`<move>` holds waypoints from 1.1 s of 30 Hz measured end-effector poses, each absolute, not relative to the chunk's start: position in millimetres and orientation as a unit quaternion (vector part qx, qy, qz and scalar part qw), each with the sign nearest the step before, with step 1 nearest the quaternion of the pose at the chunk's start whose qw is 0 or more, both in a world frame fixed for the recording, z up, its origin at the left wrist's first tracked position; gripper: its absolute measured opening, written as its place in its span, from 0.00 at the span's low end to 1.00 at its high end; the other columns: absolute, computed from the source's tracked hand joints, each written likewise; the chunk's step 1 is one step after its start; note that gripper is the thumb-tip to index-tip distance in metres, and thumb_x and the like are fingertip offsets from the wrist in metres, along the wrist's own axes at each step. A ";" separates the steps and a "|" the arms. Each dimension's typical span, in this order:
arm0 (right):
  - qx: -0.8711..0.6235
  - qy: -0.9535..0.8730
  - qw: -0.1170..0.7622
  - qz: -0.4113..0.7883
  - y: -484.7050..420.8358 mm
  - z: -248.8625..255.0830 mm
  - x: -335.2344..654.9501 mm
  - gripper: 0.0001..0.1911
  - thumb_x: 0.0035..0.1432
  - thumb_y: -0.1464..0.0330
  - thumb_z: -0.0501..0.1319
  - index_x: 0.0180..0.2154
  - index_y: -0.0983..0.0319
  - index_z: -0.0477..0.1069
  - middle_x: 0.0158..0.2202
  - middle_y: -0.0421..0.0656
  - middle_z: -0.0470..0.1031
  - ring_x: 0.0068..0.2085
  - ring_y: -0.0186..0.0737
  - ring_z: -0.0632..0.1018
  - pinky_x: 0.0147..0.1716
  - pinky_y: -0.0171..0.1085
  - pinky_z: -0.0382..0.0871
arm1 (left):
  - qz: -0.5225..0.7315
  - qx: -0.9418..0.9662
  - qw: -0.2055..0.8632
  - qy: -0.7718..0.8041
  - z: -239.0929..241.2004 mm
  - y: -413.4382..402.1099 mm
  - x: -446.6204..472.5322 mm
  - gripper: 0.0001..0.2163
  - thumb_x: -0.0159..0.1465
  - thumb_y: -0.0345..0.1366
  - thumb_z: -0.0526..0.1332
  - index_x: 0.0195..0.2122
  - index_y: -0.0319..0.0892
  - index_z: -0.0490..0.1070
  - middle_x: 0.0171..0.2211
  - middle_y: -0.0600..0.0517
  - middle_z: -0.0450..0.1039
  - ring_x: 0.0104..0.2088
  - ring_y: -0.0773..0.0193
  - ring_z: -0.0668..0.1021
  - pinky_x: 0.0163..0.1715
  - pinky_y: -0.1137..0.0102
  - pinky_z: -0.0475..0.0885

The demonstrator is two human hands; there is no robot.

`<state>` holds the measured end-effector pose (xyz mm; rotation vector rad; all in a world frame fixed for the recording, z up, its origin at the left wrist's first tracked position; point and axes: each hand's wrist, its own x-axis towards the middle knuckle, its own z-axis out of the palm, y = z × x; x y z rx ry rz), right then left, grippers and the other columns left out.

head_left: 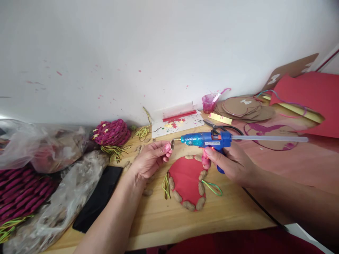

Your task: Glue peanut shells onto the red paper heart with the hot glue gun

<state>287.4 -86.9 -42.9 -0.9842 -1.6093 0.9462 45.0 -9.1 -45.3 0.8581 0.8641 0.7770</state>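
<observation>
The left hand [156,157], at the middle of the frame, has its thumb and fingertips pinched around one peanut [172,144], gripping it by the side. The right hand [234,164], right of centre, wraps its fingers around the handle of a blue glue gun [206,139], whose nozzle [177,139] points left and sits at the peanut, touching it or nearly so. Whether the trigger is pressed, I cannot tell.

Good work here depends on steadiness: the peanut is small and the tip probably hot, so the left fingertips should sit well back from the nozzle, leaving the glued face free. A short, even bead seems better than a large blob, which could run onto the skin or drip.

Just below centre, the red piece [185,178] lies flat on the worktop [155,225], with peanuts [188,205] along much of its edge; the upper-left stretch looks bare. Since the gun is above the top right of this piece, the nozzle is best held clear of it and of the green yarn loop [213,188] to its right. The black cord [261,206] at lower right needs slack, so it does not tug the gun.
</observation>
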 end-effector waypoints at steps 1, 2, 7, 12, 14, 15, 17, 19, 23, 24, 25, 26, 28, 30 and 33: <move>-0.407 -0.665 0.492 0.389 -86.9 -42.8 287.4 0.15 0.71 0.64 0.56 0.30 0.61 0.71 0.24 0.41 0.74 0.24 0.33 0.76 0.24 0.31 0.72 | 0.356 0.394 0.750 0.395 -45.2 -9.2 45.2 0.17 0.45 0.37 0.81 0.28 0.34 0.78 0.23 0.52 0.73 0.23 0.74 0.73 0.22 0.80 0.68; -0.406 -0.666 0.491 0.387 -86.9 -42.8 287.4 0.15 0.71 0.64 0.56 0.30 0.61 0.71 0.24 0.41 0.74 0.24 0.33 0.76 0.23 0.31 0.71 | 0.355 0.395 0.750 0.394 -45.0 -9.3 45.3 0.16 0.45 0.37 0.81 0.28 0.34 0.78 0.23 0.53 0.73 0.23 0.74 0.72 0.22 0.80 0.68; -0.408 -0.666 0.491 0.387 -88.0 -43.9 287.7 0.16 0.71 0.63 0.56 0.30 0.61 0.71 0.24 0.41 0.74 0.25 0.34 0.76 0.24 0.33 0.73 | 0.353 0.397 0.748 0.398 -44.0 -9.7 45.5 0.17 0.44 0.37 0.82 0.27 0.34 0.78 0.23 0.52 0.73 0.23 0.74 0.72 0.22 0.80 0.68; -0.408 -0.662 0.493 0.390 -88.4 -43.2 287.3 0.16 0.71 0.62 0.56 0.30 0.61 0.70 0.24 0.41 0.74 0.25 0.34 0.76 0.24 0.34 0.72 | 0.357 0.398 0.746 0.398 -43.3 -10.1 45.4 0.18 0.43 0.38 0.82 0.27 0.34 0.79 0.23 0.52 0.73 0.23 0.74 0.72 0.22 0.80 0.68; -0.410 -0.661 0.493 0.390 -88.4 -41.9 287.0 0.16 0.71 0.62 0.57 0.30 0.60 0.70 0.24 0.41 0.74 0.24 0.34 0.75 0.24 0.33 0.72 | 0.359 0.398 0.746 0.396 -43.5 -9.9 45.2 0.17 0.44 0.38 0.82 0.28 0.34 0.79 0.23 0.52 0.73 0.23 0.74 0.72 0.22 0.80 0.68; -0.411 -0.660 0.493 0.390 -88.5 -41.3 286.9 0.16 0.71 0.61 0.57 0.30 0.60 0.70 0.24 0.41 0.74 0.24 0.33 0.75 0.24 0.33 0.72 | 0.359 0.399 0.746 0.394 -43.6 -9.8 45.1 0.17 0.44 0.37 0.82 0.28 0.34 0.79 0.23 0.52 0.73 0.23 0.74 0.72 0.22 0.80 0.68; -0.408 -0.660 0.493 0.393 -88.7 -40.6 287.0 0.17 0.71 0.61 0.57 0.30 0.60 0.70 0.24 0.41 0.74 0.24 0.34 0.75 0.24 0.34 0.72 | 0.361 0.400 0.746 0.391 -43.9 -9.6 44.8 0.17 0.45 0.37 0.81 0.28 0.33 0.78 0.23 0.52 0.73 0.23 0.74 0.72 0.22 0.80 0.68; -0.405 -0.661 0.490 0.398 -88.9 -40.8 287.4 0.18 0.71 0.60 0.57 0.30 0.60 0.70 0.24 0.41 0.74 0.24 0.34 0.75 0.24 0.34 0.72 | 0.361 0.399 0.747 0.390 -44.2 -9.3 44.6 0.16 0.45 0.37 0.81 0.28 0.33 0.79 0.23 0.52 0.73 0.23 0.74 0.72 0.22 0.80 0.68; -0.405 -0.664 0.488 0.395 -88.7 -42.4 287.9 0.18 0.71 0.59 0.57 0.29 0.60 0.70 0.24 0.41 0.73 0.24 0.34 0.75 0.24 0.34 0.72 | 0.361 0.398 0.748 0.390 -44.3 -9.0 44.2 0.16 0.45 0.36 0.81 0.28 0.34 0.79 0.23 0.52 0.73 0.23 0.73 0.72 0.22 0.80 0.68; -0.405 -0.665 0.487 0.394 -88.6 -42.6 287.9 0.18 0.71 0.59 0.57 0.29 0.60 0.70 0.24 0.41 0.73 0.24 0.34 0.75 0.24 0.34 0.71 | 0.361 0.400 0.747 0.390 -44.3 -8.9 44.1 0.16 0.45 0.36 0.81 0.28 0.34 0.78 0.23 0.52 0.73 0.23 0.74 0.72 0.22 0.80 0.68; -0.405 -0.667 0.486 0.393 -88.5 -42.5 287.8 0.18 0.72 0.59 0.57 0.29 0.60 0.71 0.24 0.41 0.74 0.25 0.34 0.75 0.24 0.34 0.71 | 0.361 0.402 0.746 0.389 -44.3 -8.8 44.1 0.16 0.46 0.37 0.81 0.28 0.34 0.78 0.23 0.52 0.73 0.23 0.74 0.72 0.22 0.80 0.68; -0.405 -0.669 0.486 0.391 -88.4 -42.3 287.7 0.18 0.72 0.60 0.56 0.29 0.60 0.71 0.24 0.41 0.74 0.25 0.33 0.75 0.24 0.34 0.71 | 0.361 0.404 0.745 0.389 -44.4 -8.7 44.1 0.16 0.46 0.37 0.81 0.28 0.34 0.78 0.23 0.52 0.73 0.23 0.74 0.72 0.22 0.80 0.68; -0.405 -0.673 0.484 0.386 -88.5 -41.5 287.6 0.18 0.72 0.61 0.56 0.29 0.60 0.71 0.24 0.40 0.74 0.24 0.33 0.74 0.24 0.33 0.70 | 0.362 0.406 0.745 0.387 -44.7 -8.5 44.0 0.16 0.47 0.37 0.81 0.28 0.34 0.78 0.23 0.52 0.72 0.23 0.74 0.72 0.22 0.80 0.68; -0.404 -0.675 0.485 0.383 -88.8 -40.6 287.6 0.18 0.72 0.61 0.56 0.29 0.60 0.71 0.24 0.40 0.74 0.24 0.32 0.74 0.23 0.32 0.69 | 0.363 0.407 0.745 0.384 -45.1 -8.4 43.8 0.15 0.47 0.36 0.80 0.28 0.34 0.78 0.23 0.52 0.73 0.23 0.74 0.72 0.22 0.80 0.68; -0.408 -0.675 0.483 0.381 -89.5 -40.2 287.9 0.18 0.72 0.60 0.57 0.29 0.61 0.71 0.24 0.40 0.74 0.24 0.32 0.74 0.22 0.32 0.68 | 0.365 0.408 0.745 0.382 -45.3 -8.4 43.5 0.15 0.47 0.36 0.81 0.28 0.34 0.78 0.23 0.52 0.73 0.23 0.73 0.72 0.22 0.80 0.68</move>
